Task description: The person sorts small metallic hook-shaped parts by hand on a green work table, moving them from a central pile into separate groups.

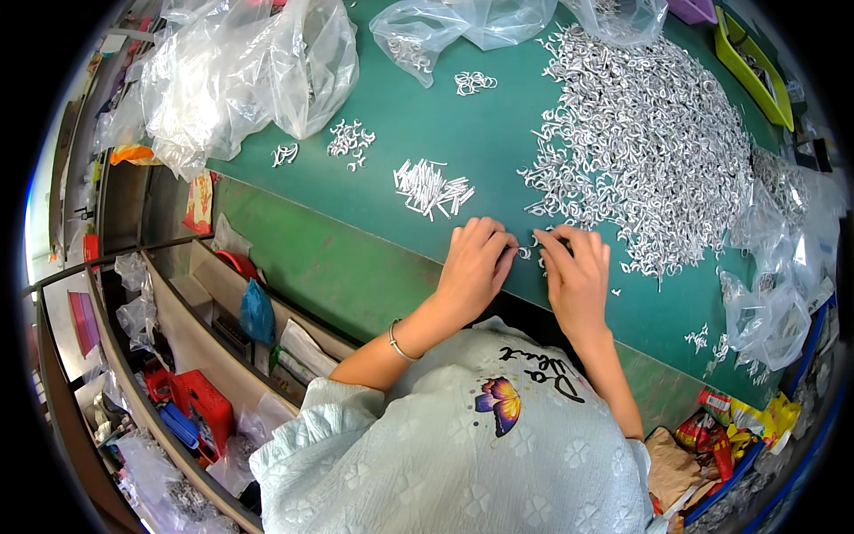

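My left hand and my right hand rest close together at the near edge of a green table. Their fingertips pinch at a small white plastic hook piece between them. A large heap of the same white hook pieces spreads just beyond my right hand. A small bundle of white straight sticks lies beyond my left hand. A thin bracelet sits on my left wrist.
Clear plastic bags lie at the table's far left, more bags at the back and at the right. A yellow-green tray stands far right. Small clusters of white pieces dot the table. Shelves with red and blue items sit lower left.
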Available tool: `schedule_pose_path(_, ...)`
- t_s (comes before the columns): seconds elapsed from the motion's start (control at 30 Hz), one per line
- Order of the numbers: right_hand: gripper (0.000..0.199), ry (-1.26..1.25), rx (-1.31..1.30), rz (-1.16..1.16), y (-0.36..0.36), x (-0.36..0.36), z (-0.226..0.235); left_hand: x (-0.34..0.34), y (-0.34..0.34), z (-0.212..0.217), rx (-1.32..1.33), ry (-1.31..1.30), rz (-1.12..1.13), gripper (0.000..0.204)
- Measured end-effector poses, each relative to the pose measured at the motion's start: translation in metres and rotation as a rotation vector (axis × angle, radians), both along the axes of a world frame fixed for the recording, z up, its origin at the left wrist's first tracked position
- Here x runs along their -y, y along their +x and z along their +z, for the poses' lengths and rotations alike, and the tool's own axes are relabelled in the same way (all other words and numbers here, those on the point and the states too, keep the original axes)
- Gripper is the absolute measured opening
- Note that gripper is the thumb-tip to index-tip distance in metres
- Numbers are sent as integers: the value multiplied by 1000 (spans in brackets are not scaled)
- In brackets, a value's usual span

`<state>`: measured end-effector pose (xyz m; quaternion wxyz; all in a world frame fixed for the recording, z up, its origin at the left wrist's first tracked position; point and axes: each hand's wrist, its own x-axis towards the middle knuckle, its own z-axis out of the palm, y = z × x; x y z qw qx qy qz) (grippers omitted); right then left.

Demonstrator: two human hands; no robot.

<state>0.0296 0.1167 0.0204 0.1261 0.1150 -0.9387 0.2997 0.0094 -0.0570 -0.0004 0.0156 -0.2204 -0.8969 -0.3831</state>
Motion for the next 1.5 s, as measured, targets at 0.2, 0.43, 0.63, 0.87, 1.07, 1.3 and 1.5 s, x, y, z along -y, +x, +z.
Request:
schedule_pose_path(0.2, 20, -8, -4, -37, -1, -1, -3, -4, 3, 6, -25, 105, -31, 34)
schedule_pose_path(0.43, 17, 25, 68, -84, 14, -13, 11, -1, -5, 2, -8, 20, -137, 39)
schedule_pose_path(0.63, 18, 11, 52, -155, 12, -17, 5, 2, 0, 13, 14, 60, -77, 31)
schedule_pose_path(0.87, 26, 111, 63, 13, -4, -9, -5, 9, -3, -3, -38, 98, -24, 28)
schedule_pose_path(1.07, 33, -39, 138, 76, 23, -19, 2, 7, -1, -1, -31, 111, 32, 31)
schedule_pose_path(1.3, 26, -99, 1, 108, 34, -14, -19, 6, 0, 2, -52, 81, 101, 31)
schedule_pose_path(1.5, 24, -85, -40, -30, 74, -50, -23, 9, 3, -4, -71, 82, 116, 29)
